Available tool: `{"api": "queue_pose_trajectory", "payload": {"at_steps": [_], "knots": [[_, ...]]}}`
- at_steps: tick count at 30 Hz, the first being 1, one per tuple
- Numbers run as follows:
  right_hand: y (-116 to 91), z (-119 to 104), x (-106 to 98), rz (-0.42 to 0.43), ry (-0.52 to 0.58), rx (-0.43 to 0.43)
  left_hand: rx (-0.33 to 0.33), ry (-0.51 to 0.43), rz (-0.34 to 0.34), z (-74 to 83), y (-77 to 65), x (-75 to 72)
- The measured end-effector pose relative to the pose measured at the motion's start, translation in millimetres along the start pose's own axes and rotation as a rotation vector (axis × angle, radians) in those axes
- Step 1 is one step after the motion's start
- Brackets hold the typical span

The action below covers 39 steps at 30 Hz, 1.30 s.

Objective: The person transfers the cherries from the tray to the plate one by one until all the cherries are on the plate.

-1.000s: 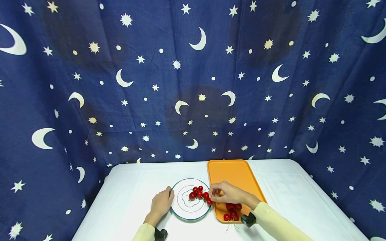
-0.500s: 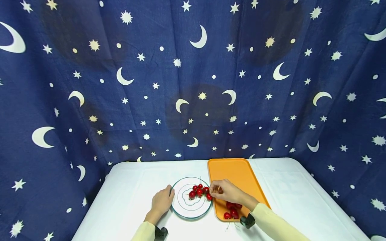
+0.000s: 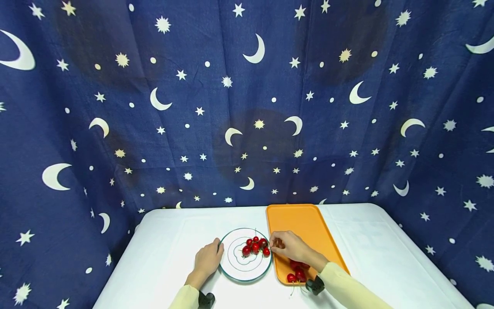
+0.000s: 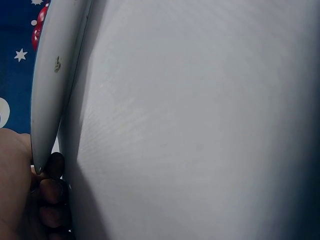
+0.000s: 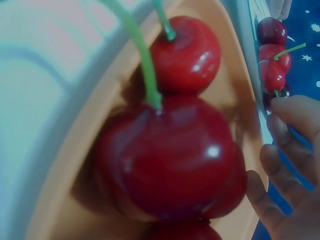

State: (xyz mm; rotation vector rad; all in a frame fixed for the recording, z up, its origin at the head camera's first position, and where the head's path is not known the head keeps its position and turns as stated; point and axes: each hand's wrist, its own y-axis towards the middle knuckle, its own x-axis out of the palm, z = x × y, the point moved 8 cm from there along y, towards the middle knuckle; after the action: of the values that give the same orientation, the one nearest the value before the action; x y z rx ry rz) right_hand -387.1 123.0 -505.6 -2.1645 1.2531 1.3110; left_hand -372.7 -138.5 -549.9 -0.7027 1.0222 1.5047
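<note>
A white plate [image 3: 241,273] with a dark green rim and green ring lines sits on the table, with several red cherries [image 3: 255,248] grouped on its right half. My left hand [image 3: 206,259] grips the plate's left edge; in the left wrist view the fingers [image 4: 52,192] are curled under the rim. Just off the right rim, my right hand [image 3: 290,245] hovers over the orange tray [image 3: 295,219] with bent, relaxed fingers, and nothing shows between them. More cherries [image 5: 170,155] with green stems lie in the tray's near end, beneath my right wrist.
A white cloth covers the table [image 3: 170,231]. The tray stands right beside the plate. Behind and to the sides hangs a dark blue curtain [image 3: 200,141] with moons and stars. Some cherry stems poke over the tray's near edge.
The cherry at the plate's right rim has shifted slightly inward, away from the near side. My right fingers have come off it and moved a little right. My left hand keeps its grip.
</note>
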Motion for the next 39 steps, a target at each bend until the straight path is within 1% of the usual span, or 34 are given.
{"api": "queue_pose_trajectory", "payload": {"at_steps": [2, 8, 14, 19, 22, 28, 31, 34, 36, 39], "knots": [[0, 1, 0, 0.005, -0.025, -0.008, -0.011, -0.004, -0.004, -0.1, -0.6, 0.7], [-1, -1, 1, 0.017, -0.09, -0.034, -0.011, -0.009, -0.002, 1.2, -1.0, -0.7], [-1, -3, 1, 0.032, -0.115, -0.049, -0.002, 0.003, -0.005, 2.4, -0.5, -3.0], [-3, -1, 2, 0.027, -0.132, -0.032, 0.001, 0.009, -0.006, 2.9, -1.2, -4.2], [-4, 0, 2, 0.035, -0.125, -0.022, 0.004, 0.005, -0.004, 2.8, -1.4, -4.1], [-7, 5, -6, 0.057, -0.028, 0.013, 0.013, 0.004, 0.001, 1.8, -0.1, -3.1], [-7, 7, -12, 0.066, -0.014, 0.014, 0.008, 0.002, 0.005, 1.0, 0.5, -3.2], [-7, 8, -15, 0.037, -0.01, 0.015, 0.007, 0.001, 0.01, -0.1, 0.9, -2.5], [-8, 9, -13, -0.015, -0.002, 0.008, 0.009, -0.002, 0.012, 0.1, 0.5, -2.4], [-10, 6, -9, -0.103, 0.044, -0.031, 0.011, -0.004, 0.01, 1.4, -0.9, -2.5]]}}
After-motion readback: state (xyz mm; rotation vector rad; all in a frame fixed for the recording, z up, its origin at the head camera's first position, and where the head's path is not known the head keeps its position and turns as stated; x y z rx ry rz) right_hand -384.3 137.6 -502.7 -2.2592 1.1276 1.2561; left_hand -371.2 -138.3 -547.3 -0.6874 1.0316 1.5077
